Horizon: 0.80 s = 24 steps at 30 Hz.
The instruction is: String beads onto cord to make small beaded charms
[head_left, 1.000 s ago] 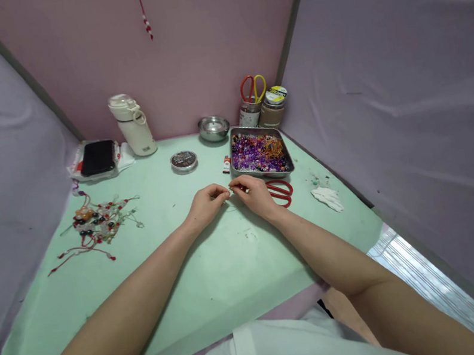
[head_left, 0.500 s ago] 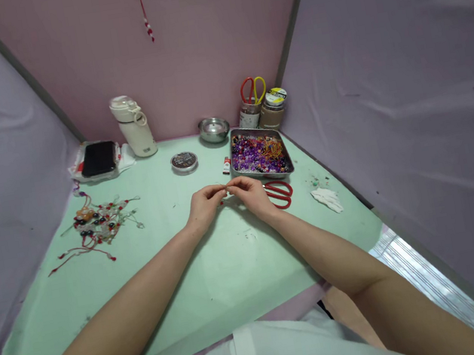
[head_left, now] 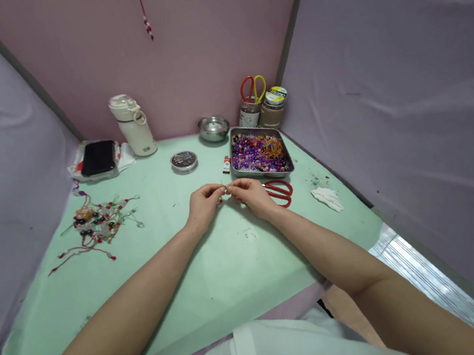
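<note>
My left hand [head_left: 205, 207] and my right hand [head_left: 249, 195] meet fingertip to fingertip just above the middle of the table. Both are closed in a pinch on a thin beaded string [head_left: 221, 200]. A few small red beads on it show under the fingers, and a fine end pokes up between the thumbs; the rest is hidden by the hands. Red-handled scissors [head_left: 282, 193] lie right beside my right hand, their blades mostly covered by it. Just beyond the hands is a metal tray [head_left: 264, 175] full of purple and mixed beads with some orange cord.
Finished-looking beaded strings [head_left: 101, 221] lie heaped at the left. Along the back are a phone [head_left: 98, 158] on a plastic box, a white bottle [head_left: 137, 130], a round tin [head_left: 184, 161], a steel bowl [head_left: 214, 130] and jars [head_left: 272, 112]. A crumpled tissue [head_left: 327, 199] lies right.
The fingertips have shifted slightly, and a fine end of the string now sticks up between them. The hands and everything on the table stay in place.
</note>
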Motion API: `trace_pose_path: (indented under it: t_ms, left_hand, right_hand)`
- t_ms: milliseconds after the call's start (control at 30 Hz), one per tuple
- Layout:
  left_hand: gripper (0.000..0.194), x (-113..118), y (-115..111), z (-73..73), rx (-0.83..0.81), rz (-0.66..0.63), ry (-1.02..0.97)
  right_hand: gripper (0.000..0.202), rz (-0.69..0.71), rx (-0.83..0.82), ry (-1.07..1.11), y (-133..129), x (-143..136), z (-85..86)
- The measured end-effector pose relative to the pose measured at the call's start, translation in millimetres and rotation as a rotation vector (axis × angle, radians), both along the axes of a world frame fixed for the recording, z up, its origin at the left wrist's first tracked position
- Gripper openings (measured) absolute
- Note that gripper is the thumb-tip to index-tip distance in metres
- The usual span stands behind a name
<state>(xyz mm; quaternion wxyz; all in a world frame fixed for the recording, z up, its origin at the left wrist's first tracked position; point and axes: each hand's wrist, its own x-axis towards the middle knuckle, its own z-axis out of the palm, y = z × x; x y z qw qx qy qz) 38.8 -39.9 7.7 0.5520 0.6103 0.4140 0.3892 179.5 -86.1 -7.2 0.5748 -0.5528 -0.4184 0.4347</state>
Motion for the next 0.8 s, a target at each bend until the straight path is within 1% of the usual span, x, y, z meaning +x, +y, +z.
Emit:
trace_pose_path:
  t_ms: [167, 300, 367, 500, 600, 800]
  left_hand:
    - [0.023, 0.2, -1.0, 3.1, -0.022, -0.032, 0.032]
    - [0.024, 0.3, -0.6, 2.5, -0.002, -0.049, 0.072]
    - [0.024, 0.1, 0.4, -0.2, 0.071, -0.058, 0.118]
    - [0.021, -0.4, 0.9, -6.2, 0.218, -0.074, 0.222]
    - [0.018, 0.2, -1.2, -7.3, 0.252, -0.087, 0.258]
    - [0.014, 1.1, -2.4, -6.1, 0.239, -0.074, 0.261]
  right_hand:
    - [0.027, 0.020, 0.012, -0.008, 0.4, 1.0, -1.5]
    - [0.023, -0.023, 0.018, -0.042, 0.4, 1.6, -0.9]
    - [0.019, -0.069, 0.045, -0.117, -0.4, 1.3, 1.0]
    - [0.014, -0.109, 0.158, -0.372, -2.6, 0.0, 4.3]
    - [0.013, -0.099, 0.200, -0.477, -3.0, -0.8, 4.5]
    - [0.008, -0.085, 0.252, -0.540, -2.8, -0.1, 2.9]
